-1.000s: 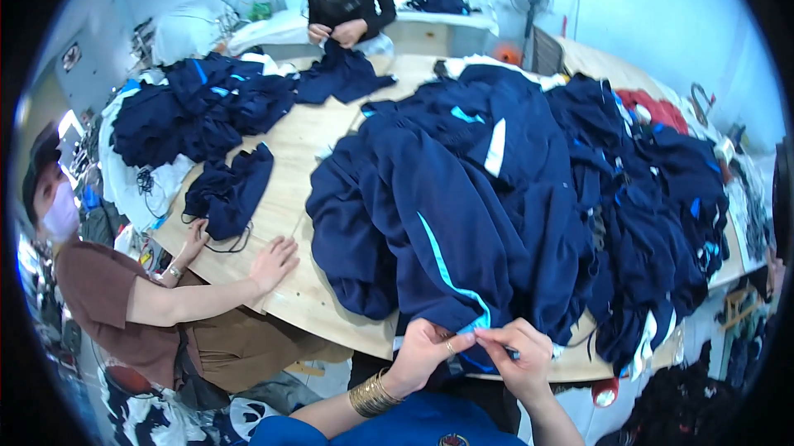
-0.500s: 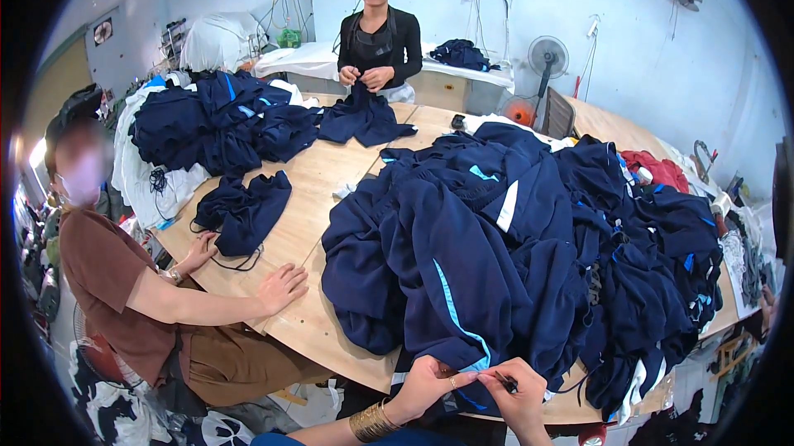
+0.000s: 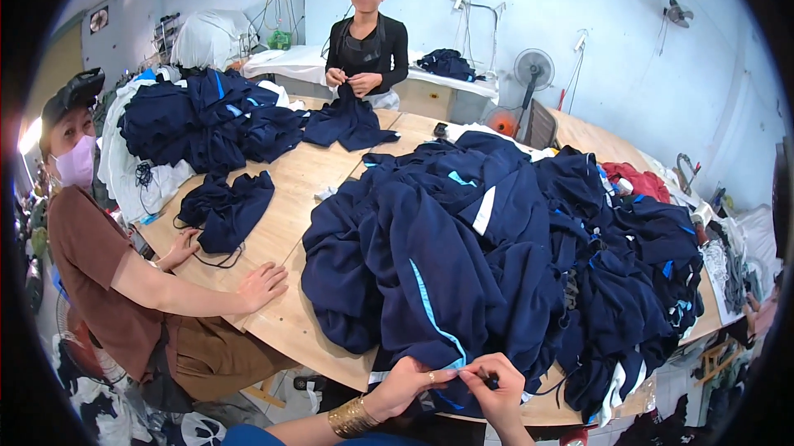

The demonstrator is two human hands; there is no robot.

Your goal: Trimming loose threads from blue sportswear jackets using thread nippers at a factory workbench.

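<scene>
A navy garment [image 3: 430, 280] with a light blue stripe [image 3: 432, 307] drapes over the near table edge, its lower end between my hands. My left hand [image 3: 411, 386], a gold bangle at its wrist, pinches the cloth at the bottom tip of the stripe. Close beside it, my right hand [image 3: 498, 390] is closed around a small black tool [image 3: 492, 381], mostly hidden by the fingers. The right fingertips meet the left thumb at the stripe's end. Whether they also grip a thread is too small to tell.
More navy garments [image 3: 633, 280] are heaped on the wooden table [image 3: 277, 268]. A person in brown [image 3: 95, 256] leans on the table at left, near a navy garment [image 3: 227, 210]. Across the table, a person in black [image 3: 368, 53] handles navy cloth [image 3: 347, 125]. A fan [image 3: 533, 69] stands behind.
The whole view has shifted slightly, so things sit a little further left. My hands keep their place at the stripe's end. The person in brown has turned their head.
</scene>
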